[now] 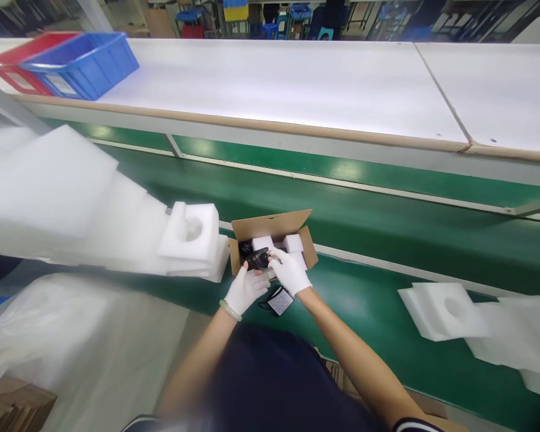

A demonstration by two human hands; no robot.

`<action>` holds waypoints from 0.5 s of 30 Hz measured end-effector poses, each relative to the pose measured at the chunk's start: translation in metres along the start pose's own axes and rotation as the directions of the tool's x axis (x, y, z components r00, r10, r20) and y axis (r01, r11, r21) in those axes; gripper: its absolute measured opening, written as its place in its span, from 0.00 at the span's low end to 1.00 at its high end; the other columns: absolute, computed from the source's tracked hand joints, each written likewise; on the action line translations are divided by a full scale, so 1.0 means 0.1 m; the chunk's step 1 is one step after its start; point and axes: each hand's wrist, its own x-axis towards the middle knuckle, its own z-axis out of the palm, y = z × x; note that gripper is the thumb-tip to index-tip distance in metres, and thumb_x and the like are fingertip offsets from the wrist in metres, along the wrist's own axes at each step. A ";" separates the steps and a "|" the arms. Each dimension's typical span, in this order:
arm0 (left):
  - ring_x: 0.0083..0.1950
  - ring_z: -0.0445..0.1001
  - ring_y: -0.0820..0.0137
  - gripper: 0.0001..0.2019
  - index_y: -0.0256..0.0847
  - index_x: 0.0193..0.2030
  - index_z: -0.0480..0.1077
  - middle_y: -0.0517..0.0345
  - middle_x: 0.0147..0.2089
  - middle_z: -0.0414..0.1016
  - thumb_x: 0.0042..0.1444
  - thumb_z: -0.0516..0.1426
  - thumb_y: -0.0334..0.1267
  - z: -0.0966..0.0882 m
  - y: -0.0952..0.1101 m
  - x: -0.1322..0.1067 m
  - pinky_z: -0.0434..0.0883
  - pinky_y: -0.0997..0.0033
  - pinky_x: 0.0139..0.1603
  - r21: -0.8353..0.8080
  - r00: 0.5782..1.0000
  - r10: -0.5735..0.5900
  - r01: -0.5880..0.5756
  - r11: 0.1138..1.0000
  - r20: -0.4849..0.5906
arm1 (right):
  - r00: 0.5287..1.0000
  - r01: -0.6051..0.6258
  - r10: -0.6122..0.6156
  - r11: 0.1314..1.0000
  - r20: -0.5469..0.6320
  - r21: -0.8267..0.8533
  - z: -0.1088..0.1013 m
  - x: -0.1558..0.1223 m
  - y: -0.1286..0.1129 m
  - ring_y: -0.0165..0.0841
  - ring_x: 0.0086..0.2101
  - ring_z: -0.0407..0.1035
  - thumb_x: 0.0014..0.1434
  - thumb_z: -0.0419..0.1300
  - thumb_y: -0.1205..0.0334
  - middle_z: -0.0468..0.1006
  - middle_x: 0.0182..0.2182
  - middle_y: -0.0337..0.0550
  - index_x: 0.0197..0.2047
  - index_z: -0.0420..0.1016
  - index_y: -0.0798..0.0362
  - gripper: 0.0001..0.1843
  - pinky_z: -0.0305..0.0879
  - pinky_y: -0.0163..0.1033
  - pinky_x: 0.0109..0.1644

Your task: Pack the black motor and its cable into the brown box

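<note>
An open cardboard box (272,225) stands on the green belt in front of me, its flaps up. Inside it are white foam blocks (293,243) and a black coiled cable (245,247). A glossy black object (256,259), its kind unclear, is tilted over the box's front side. My right hand (291,273), in a white glove, pinches this object from the right. My left hand (247,291), also gloved, has its thumb against the object's lower edge, its other fingers curled by the box front. A black power adapter (280,301) with a white label lies on the belt between my wrists.
White foam inserts (189,234) are stacked at the left, and more foam pieces (450,309) lie at the right. Beyond the belt runs a white shelf (274,72) carrying blue (94,66) and red (22,66) bins. Cardboard (18,405) sits at the lower left.
</note>
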 end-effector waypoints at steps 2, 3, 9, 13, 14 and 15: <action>0.39 0.74 0.67 0.24 0.33 0.41 0.64 0.44 0.44 0.72 0.54 0.54 0.56 -0.13 0.00 -0.09 0.70 0.68 0.41 0.373 0.947 0.298 -0.236 0.897 -0.118 | 0.998 0.050 -0.049 0.998 -0.037 0.029 -0.04 0.13 0.00 0.30 0.37 0.69 0.61 0.51 0.58 0.76 0.38 0.36 0.47 0.74 0.50 0.15 0.64 0.34 0.44; 0.38 0.73 0.68 0.21 0.34 0.41 0.64 0.46 0.42 0.73 0.54 0.55 0.52 -0.19 0.00 -0.13 0.70 0.68 0.43 0.556 0.868 0.477 -0.332 0.762 -0.135 | 0.993 0.114 -0.113 0.993 -0.037 0.021 -0.04 0.19 0.02 0.30 0.37 0.69 0.60 0.51 0.59 0.76 0.37 0.36 0.45 0.75 0.51 0.14 0.64 0.34 0.44; 0.59 0.63 0.65 0.19 0.38 0.54 0.64 0.51 0.57 0.65 0.57 0.53 0.42 -0.27 0.13 -0.05 0.61 0.64 0.62 0.952 0.454 0.844 -0.235 -0.196 0.286 | 0.855 0.511 -0.496 0.857 0.154 -0.076 -0.11 0.46 0.22 0.30 0.41 0.66 0.58 0.51 0.65 0.74 0.40 0.40 0.44 0.75 0.56 0.14 0.60 0.34 0.50; 0.62 0.59 0.60 0.29 0.34 0.61 0.59 0.49 0.63 0.59 0.52 0.57 0.40 -0.21 0.30 0.16 0.61 0.61 0.62 0.896 0.569 0.699 -0.186 -0.404 0.433 | 0.850 0.455 -0.434 0.890 0.298 -0.002 -0.20 0.43 0.20 0.29 0.41 0.66 0.58 0.50 0.65 0.73 0.42 0.41 0.49 0.68 0.56 0.16 0.61 0.33 0.49; 0.61 0.61 0.60 0.28 0.34 0.61 0.59 0.49 0.62 0.61 0.52 0.56 0.38 -0.22 0.34 0.20 0.62 0.61 0.62 0.888 0.586 0.678 -0.189 -0.419 0.445 | 0.859 0.407 -0.397 0.913 0.322 0.041 -0.20 0.39 0.18 0.28 0.42 0.67 0.59 0.49 0.65 0.73 0.42 0.40 0.49 0.67 0.55 0.16 0.61 0.33 0.49; 0.59 0.63 0.61 0.26 0.35 0.59 0.61 0.51 0.60 0.64 0.52 0.55 0.35 -0.24 0.37 0.23 0.64 0.61 0.60 0.881 0.588 0.667 -0.195 -0.431 0.457 | 0.871 0.354 -0.354 0.933 0.342 0.065 -0.20 0.35 0.16 0.27 0.42 0.67 0.59 0.49 0.64 0.73 0.43 0.39 0.51 0.66 0.54 0.16 0.61 0.33 0.50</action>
